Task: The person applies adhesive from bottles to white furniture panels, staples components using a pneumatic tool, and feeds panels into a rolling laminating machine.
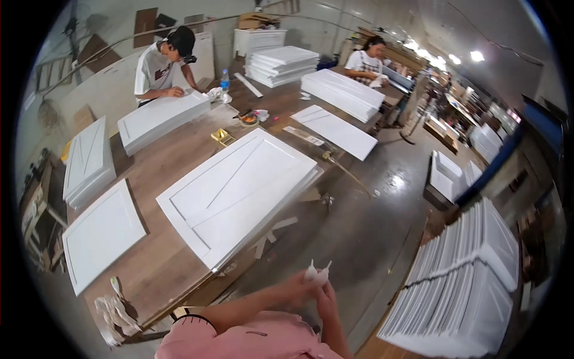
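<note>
Close to my body, beyond the table's front edge, my left hand (pixel 294 287) and my right hand (pixel 326 300) meet. Their fingers are closed around two small white things with thin pointed tips, one on the left (pixel 311 271) and one on the right (pixel 323 276). They look like nozzle tops, but the lower parts are hidden in the hands. Nearest on the table lies a stack of white panels (pixel 239 179) with a grooved frame and a diagonal line on its top face. A single white panel (pixel 101 233) lies to its left.
Crumpled gloves (pixel 116 314) and a brush (pixel 116 287) lie at the table's (pixel 164 263) near left corner. Many white panels (pixel 454 287) stand on edge at right. Two people (pixel 164 69) (pixel 366 63) work over panel stacks across the table. A water bottle (pixel 225 79) stands there.
</note>
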`<state>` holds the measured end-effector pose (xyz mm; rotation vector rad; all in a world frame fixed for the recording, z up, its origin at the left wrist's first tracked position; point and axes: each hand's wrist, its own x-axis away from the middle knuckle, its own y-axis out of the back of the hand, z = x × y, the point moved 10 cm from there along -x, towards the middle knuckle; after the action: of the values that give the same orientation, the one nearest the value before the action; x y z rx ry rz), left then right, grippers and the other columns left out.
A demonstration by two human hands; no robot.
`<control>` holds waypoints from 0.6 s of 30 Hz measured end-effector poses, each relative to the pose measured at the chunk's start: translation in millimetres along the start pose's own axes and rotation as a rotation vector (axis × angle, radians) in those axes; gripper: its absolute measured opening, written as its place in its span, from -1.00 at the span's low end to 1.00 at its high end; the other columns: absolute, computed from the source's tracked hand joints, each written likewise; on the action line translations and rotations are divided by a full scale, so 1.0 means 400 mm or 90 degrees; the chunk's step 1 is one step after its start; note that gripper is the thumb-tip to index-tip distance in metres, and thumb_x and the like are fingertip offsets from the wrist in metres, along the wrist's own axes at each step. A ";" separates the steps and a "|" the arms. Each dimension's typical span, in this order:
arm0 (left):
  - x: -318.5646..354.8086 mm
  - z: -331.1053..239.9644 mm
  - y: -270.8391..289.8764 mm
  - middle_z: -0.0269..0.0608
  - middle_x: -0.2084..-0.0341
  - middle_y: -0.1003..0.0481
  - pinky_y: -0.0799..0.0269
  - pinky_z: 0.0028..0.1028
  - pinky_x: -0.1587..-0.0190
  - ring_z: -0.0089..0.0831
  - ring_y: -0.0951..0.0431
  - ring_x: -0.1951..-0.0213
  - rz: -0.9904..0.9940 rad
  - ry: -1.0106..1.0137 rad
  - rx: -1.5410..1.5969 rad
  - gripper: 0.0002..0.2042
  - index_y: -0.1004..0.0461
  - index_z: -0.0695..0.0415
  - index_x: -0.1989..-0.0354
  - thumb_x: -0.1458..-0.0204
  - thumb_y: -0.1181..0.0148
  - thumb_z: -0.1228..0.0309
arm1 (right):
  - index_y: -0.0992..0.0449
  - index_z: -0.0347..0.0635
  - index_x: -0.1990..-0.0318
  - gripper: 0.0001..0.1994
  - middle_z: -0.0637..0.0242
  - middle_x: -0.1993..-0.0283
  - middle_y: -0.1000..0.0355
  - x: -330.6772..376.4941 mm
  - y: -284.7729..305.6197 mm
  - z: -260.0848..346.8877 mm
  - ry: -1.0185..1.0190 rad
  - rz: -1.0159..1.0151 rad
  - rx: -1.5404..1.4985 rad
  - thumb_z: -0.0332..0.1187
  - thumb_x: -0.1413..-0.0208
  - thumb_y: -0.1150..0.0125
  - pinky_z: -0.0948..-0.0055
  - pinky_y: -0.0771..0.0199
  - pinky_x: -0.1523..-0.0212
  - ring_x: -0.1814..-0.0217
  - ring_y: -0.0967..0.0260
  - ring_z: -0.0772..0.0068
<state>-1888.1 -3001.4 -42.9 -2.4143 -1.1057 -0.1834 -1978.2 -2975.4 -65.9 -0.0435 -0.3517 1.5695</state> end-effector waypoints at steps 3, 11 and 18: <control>-0.163 -0.055 0.092 -0.23 -0.18 -0.39 -0.31 -0.37 -0.26 -0.42 -0.39 -0.20 -0.056 -0.158 -0.028 -0.46 -0.17 0.08 -0.42 -0.31 -0.12 0.25 | -0.36 -0.29 -0.27 -0.60 0.32 -0.12 -0.45 -0.195 0.040 0.107 0.009 0.040 0.026 -0.40 -0.30 -0.07 0.42 -0.42 -0.13 -0.12 -0.41 0.47; -0.230 -0.362 0.411 -0.16 -0.18 -0.42 -0.29 -0.31 -0.27 -0.35 -0.36 -0.23 -0.398 -0.249 -0.177 -0.54 -0.29 0.21 -0.31 -0.32 -0.10 0.26 | -0.38 -0.28 -0.21 -0.62 0.22 0.01 -0.52 -0.651 0.098 0.284 0.025 0.114 -0.010 -0.37 -0.28 -0.07 0.41 -0.52 0.07 0.06 -0.56 0.32; -0.252 -0.469 0.775 0.03 -0.14 -0.43 -0.17 -0.03 -0.33 0.11 -0.31 -0.24 -0.897 -0.271 -0.593 -0.63 -0.54 0.10 -0.03 -0.02 -0.32 0.34 | -0.37 -0.28 -0.22 -0.60 0.26 0.02 -0.54 -1.001 0.113 0.340 -0.001 0.085 0.064 -0.38 -0.25 -0.12 0.49 -0.51 0.21 0.16 -0.60 0.35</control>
<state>-1710.9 -3332.6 -22.5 -1.7181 -3.3051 -0.7654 -2040.4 -3394.2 -24.4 0.0121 -0.2749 1.7176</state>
